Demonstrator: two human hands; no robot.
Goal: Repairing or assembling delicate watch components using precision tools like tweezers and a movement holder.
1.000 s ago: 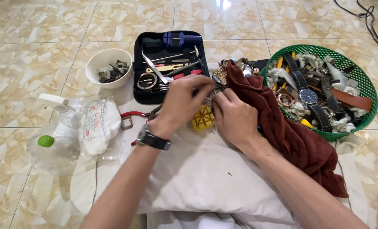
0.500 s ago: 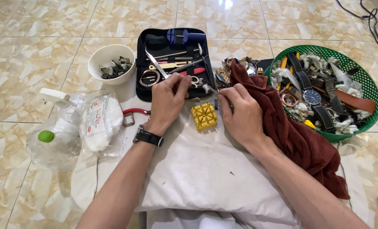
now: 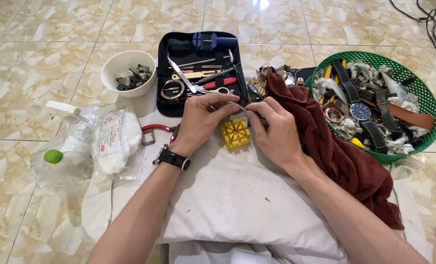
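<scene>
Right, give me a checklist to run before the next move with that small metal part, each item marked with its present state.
1. Small metal part pinched by both hands: ok; left hand and right hand meet on it.
2. Yellow block below the hands, on the white pillow: ok.
3. Black tool case open, tools visible: ok.
4. Part seated on the block: not ok; it is held above.
5. Kind of part: cannot tell, too small.
6. Brown cloth away from the block: ok.

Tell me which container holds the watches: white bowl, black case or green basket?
The green basket, right of the hands; bowl holds small metal parts, black case tools.
</scene>
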